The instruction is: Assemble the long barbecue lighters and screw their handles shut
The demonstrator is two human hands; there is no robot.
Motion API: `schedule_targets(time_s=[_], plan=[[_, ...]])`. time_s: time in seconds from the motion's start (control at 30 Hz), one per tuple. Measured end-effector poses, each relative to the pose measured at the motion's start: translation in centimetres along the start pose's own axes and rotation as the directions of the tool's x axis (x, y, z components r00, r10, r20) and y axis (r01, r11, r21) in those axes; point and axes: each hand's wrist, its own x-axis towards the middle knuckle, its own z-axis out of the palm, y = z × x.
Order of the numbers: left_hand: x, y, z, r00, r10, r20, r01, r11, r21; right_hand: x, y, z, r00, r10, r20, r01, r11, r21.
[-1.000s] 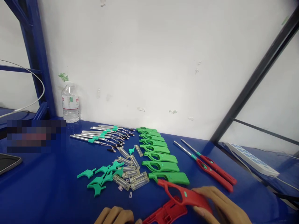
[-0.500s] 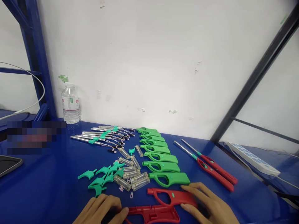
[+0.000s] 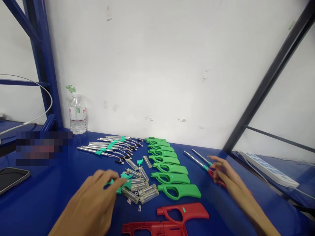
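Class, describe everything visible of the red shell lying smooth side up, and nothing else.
The red shell looks like moulded plastic. A stubby tip points left, followed by an open loop and a broad grip; a small teal patch marks it. It lies flat on the blue table, nearer the camera than the green shells. Its lower edge meets or nearly meets the hollow red shell. Neither hand touches it.

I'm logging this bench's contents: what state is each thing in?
Water bottle: upright, cap on.
Phone: flat, screen dark.
Metal rods: flat, wires loose.
Clear tanks: loose, on their sides.
Green shells: in a row, outer faces up.
Farther red shell: outer face up.
Nearer red shell: hollow side up.
Red lighters: rods fitted, partly hidden.
Left hand: over teal pieces, grip unclear.
Right hand: at the lighters, grip unclear.
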Motion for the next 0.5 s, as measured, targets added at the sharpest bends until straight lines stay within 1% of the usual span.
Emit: schedule_targets(time_s=[0.03, 0.07, 0.1, 0.2, 0.23, 0.3, 0.37, 0.4, 0.43, 0.5], plan=[[1.1, -1.3, 0.2, 0.983, -0.114, 0.143, 0.105, 0.992, 0.071, 1.0, 0.3, 0.5, 1.000, -0.006, 0.004, 0.006, 1.000, -0.006], [2.3, -2.6, 0.5, 0.962, -0.187, 0.197, 0.165, 0.979, 0.121, 1.8, 0.6, 1.1, 1.000, -0.016, 0.010, 0.016, 1.000, -0.019], [3.4, -3.9, 0.9, 0.947, -0.245, 0.207, 0.213, 0.963, 0.166, 2.5, 0.9, 1.7, 1.000, -0.027, 0.014, 0.028, 0.999, -0.037], [5.9, -7.6, 2.3, 0.884, -0.349, 0.310, 0.275, 0.926, 0.258, 3.2, 1.4, 3.0, 0.995, -0.091, -0.029, 0.087, 0.990, -0.111], [6.4, -8.7, 2.7, 0.862, -0.374, 0.341, 0.286, 0.916, 0.281, 2.9, 1.2, 3.3, 0.992, -0.116, -0.047, 0.109, 0.985, -0.133], [6.8, -10.4, 3.2, 0.828, -0.384, 0.408, 0.284, 0.916, 0.284, 1.3, 0.4, 3.5, 0.984, -0.163, -0.065, 0.151, 0.975, -0.160], [6.7, -11.7, 3.5, 0.804, -0.368, 0.468, 0.271, 0.926, 0.264, -1.2, -1.2, 3.5, 0.976, -0.216, -0.041, 0.207, 0.966, -0.158], [6.5, -12.1, 3.5, 0.795, -0.355, 0.491, 0.262, 0.932, 0.249, -2.5, -2.1, 3.6, 0.965, -0.261, -0.018, 0.256, 0.955, -0.150], [6.3, -12.5, 3.6, 0.790, -0.341, 0.509, 0.253, 0.938, 0.236, -3.9, -3.1, 3.7, 0.932, -0.362, 0.028, 0.362, 0.921, -0.143], [5.8, -13.1, 3.9, 0.786, -0.324, 0.526, 0.244, 0.945, 0.219, -6.1, -5.0, 4.2, 0.829, -0.550, 0.102, 0.559, 0.823, -0.107]])
